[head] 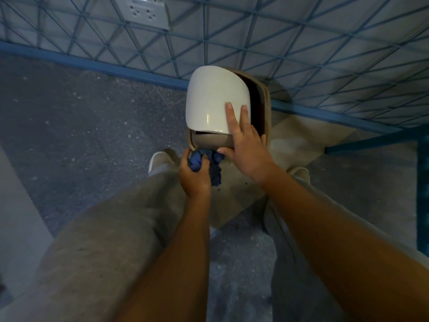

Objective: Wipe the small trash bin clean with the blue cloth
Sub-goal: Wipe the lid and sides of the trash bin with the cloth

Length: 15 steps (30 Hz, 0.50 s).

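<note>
Clutching cloth (200,159), left hand (194,178) meets bin (209,140) by wall (301,43); right fingers (232,117) flat on lid (213,96).

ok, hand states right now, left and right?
Left hand: closed around the blue cloth, at the front of the bin.
Right hand: open, fingers straight on the lid.

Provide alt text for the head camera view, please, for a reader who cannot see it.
From above, a person's left hand holds a bunched blue cloth at the front of a small beige trash bin, while the right hand rests straight fingers on its white lid. The bin stands on the floor by a tiled wall.
</note>
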Motion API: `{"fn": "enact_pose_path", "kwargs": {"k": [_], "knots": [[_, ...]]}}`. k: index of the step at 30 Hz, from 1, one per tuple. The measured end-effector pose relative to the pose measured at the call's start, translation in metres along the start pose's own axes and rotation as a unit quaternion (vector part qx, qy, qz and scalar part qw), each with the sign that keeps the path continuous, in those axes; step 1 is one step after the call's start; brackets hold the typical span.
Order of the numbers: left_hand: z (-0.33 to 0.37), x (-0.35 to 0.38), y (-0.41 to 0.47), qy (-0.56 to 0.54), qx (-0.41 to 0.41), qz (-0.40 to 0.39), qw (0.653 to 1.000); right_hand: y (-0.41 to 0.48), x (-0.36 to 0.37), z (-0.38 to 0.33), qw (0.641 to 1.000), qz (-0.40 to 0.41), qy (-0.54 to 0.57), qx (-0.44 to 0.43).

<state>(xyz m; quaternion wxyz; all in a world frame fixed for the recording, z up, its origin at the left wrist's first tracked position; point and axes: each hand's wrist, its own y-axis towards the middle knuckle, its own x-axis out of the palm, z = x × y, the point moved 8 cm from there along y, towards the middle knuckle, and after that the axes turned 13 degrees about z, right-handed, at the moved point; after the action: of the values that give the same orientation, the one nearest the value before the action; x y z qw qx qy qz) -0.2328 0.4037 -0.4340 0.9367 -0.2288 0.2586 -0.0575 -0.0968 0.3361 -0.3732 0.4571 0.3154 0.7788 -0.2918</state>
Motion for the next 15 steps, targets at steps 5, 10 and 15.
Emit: {"fn": "enact_pose_path", "kwargs": {"k": [5,10,15], "knots": [[-0.003,0.001,0.006,-0.010,0.015,-0.003,1.000,-0.001,-0.012,0.022,0.998,0.014,0.051,0.015],[0.006,-0.010,0.008,-0.024,0.039,0.051,0.998,-0.014,-0.008,0.043,0.999,-0.008,0.007,0.037],[0.003,-0.004,0.008,-0.004,0.038,0.030,0.999,-0.020,-0.001,0.047,1.000,0.009,-0.010,0.025]]}}
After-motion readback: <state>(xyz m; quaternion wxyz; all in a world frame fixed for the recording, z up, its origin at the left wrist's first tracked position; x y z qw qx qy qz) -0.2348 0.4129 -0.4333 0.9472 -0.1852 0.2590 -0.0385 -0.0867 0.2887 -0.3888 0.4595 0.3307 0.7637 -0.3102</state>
